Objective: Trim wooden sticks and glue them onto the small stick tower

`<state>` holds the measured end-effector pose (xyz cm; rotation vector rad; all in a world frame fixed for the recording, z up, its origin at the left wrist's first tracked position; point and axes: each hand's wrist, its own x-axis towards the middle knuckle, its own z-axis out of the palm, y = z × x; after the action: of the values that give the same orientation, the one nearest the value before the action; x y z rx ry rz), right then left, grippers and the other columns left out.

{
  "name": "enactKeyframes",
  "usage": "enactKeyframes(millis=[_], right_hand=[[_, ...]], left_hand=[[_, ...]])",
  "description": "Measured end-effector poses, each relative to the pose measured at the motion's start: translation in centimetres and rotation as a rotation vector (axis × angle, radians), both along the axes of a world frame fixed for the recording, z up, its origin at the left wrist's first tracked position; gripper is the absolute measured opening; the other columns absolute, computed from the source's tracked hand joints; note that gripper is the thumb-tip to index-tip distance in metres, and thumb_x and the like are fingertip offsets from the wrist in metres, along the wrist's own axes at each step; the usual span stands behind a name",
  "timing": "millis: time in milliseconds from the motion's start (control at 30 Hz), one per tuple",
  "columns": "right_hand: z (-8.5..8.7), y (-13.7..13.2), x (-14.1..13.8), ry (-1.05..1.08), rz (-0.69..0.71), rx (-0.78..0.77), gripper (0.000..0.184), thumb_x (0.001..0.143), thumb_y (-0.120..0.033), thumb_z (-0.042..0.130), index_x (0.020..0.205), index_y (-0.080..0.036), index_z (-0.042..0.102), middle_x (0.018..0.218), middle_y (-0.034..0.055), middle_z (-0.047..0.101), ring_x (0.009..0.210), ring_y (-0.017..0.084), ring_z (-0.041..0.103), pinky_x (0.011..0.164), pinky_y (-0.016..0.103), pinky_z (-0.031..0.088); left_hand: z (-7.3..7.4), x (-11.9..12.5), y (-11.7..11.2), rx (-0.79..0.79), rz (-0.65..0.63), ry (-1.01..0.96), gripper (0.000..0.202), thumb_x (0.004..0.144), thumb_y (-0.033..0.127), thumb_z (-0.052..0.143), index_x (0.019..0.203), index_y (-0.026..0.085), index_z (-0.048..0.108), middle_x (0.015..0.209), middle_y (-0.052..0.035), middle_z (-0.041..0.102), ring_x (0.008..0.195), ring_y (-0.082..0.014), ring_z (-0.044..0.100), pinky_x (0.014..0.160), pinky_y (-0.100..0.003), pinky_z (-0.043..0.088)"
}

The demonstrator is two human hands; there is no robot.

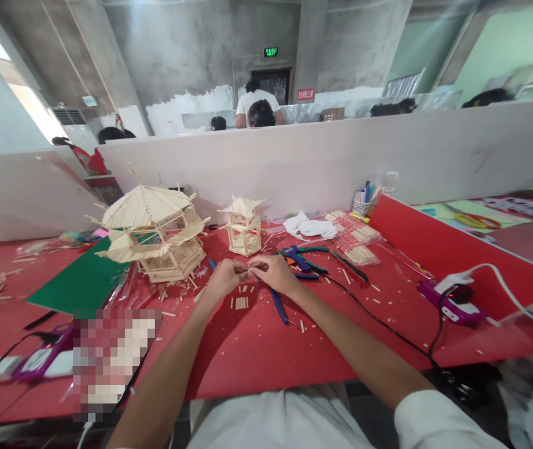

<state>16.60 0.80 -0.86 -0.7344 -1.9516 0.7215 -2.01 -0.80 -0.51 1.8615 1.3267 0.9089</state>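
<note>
My left hand (227,275) and my right hand (270,272) meet fingertip to fingertip above the red table. Both are closed in a pinch; whatever lies between the fingers is too small to make out. Just below them, several short cut wooden sticks (240,303) lie in rows on the tabletop. Behind my hands stands a small pavilion model (244,227) built of sticks. To its left is a larger two-tiered stick pavilion (154,231). A blue glue gun (294,255) lies beyond my right hand, and blue-handled pliers (279,307) rest under my right wrist.
A green board (79,280) and a pixelated flat item (114,362) lie left. Purple power strips (453,305) sit at both sides, with a cable crossing to the glue gun. Bagged sticks (355,240), a white cloth (310,226) and a pen holder (362,202) stand near the white partition (294,156).
</note>
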Motion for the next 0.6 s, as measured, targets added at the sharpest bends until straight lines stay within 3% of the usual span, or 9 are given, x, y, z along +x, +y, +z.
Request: enactKeyframes(millis=[133, 300, 367, 467, 600], right_hand=[[-0.1, 0.0, -0.2, -0.023, 0.011, -0.045, 0.017, 0.082, -0.020, 0.062, 0.096, -0.019, 0.072, 0.084, 0.0035, 0.076, 0.078, 0.018, 0.072, 0.079, 0.029, 0.055], [0.8, 0.1, 0.2, -0.162, -0.097, -0.010, 0.030, 0.086, -0.022, 0.058, 0.115, -0.019, 0.063, 0.107, 0.0076, 0.071, 0.090, 0.017, 0.069, 0.081, 0.027, 0.052], [1.5, 0.1, 1.0, -0.338, -0.169, 0.002, 0.036, 0.087, -0.025, 0.058, 0.122, -0.019, 0.058, 0.109, 0.0094, 0.070, 0.090, 0.018, 0.068, 0.081, 0.029, 0.050], [2.5, -0.5, 2.4, -0.716, -0.254, -0.018, 0.037, 0.086, -0.042, 0.062, 0.111, -0.016, 0.062, 0.103, 0.0139, 0.070, 0.096, 0.026, 0.066, 0.085, 0.034, 0.047], [3.4, -2.2, 3.3, -1.033, -0.408, -0.039, 0.070, 0.076, -0.067, 0.064, 0.115, -0.009, 0.061, 0.118, 0.0258, 0.062, 0.112, 0.038, 0.058, 0.090, 0.044, 0.045]], left_hand=[[-0.3, -0.2, 0.3, -0.039, 0.007, -0.026, 0.034, 0.067, 0.045, 0.075, 0.071, 0.010, 0.074, 0.060, -0.0019, 0.065, 0.057, -0.0132, 0.056, 0.055, -0.021, 0.042], [-0.6, -0.5, 1.0, -0.201, 0.062, -0.194, 0.038, 0.058, 0.045, 0.082, 0.071, 0.010, 0.073, 0.060, -0.0025, 0.067, 0.056, -0.0132, 0.059, 0.061, -0.025, 0.049], [-0.8, -0.7, 1.3, -0.261, 0.115, -0.272, 0.039, 0.052, 0.043, 0.086, 0.069, 0.010, 0.072, 0.061, -0.0025, 0.067, 0.058, -0.0132, 0.061, 0.064, -0.026, 0.051], [-0.8, -1.1, 1.4, -0.310, 0.168, -0.359, 0.040, 0.048, 0.041, 0.089, 0.067, 0.011, 0.071, 0.063, -0.0030, 0.069, 0.061, -0.0137, 0.063, 0.067, -0.027, 0.053], [-0.6, -1.2, 1.3, -0.324, 0.194, -0.414, 0.042, 0.045, 0.041, 0.090, 0.067, 0.011, 0.071, 0.063, -0.0036, 0.069, 0.062, -0.0144, 0.065, 0.069, -0.027, 0.054]])
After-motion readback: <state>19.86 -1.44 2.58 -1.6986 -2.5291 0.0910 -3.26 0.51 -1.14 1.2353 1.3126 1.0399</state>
